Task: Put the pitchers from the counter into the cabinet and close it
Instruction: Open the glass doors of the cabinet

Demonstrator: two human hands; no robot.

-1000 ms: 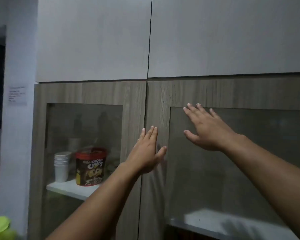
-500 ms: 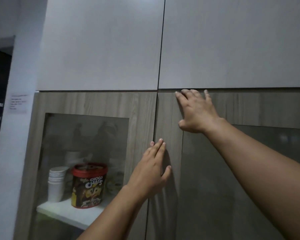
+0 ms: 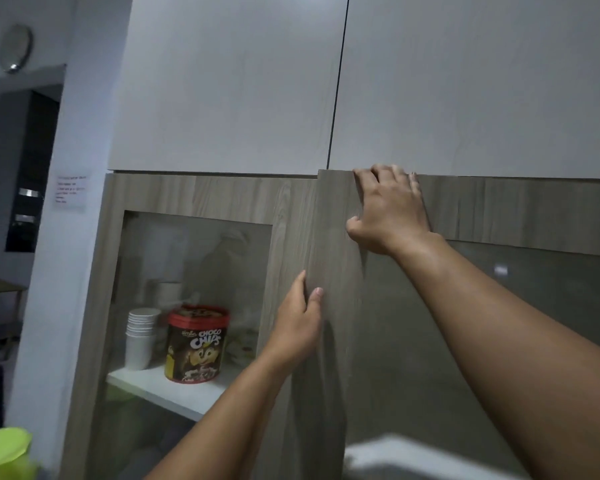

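The right hand hooks its curled fingers over the top edge of the upright right cabinet door, which stands slightly ajar. The left hand grips that door's left edge lower down. One green pitcher lid shows far below-left.

Both arms raised (fingers seemingly hooked)

Both forearms are bare to the frame edge — no sleeves, watch or rings on the left hand or right hand.

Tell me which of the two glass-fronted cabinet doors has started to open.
The right-hand glass door, gripped by the right hand and left hand; its edge stands proud of the flush left-hand glass door.
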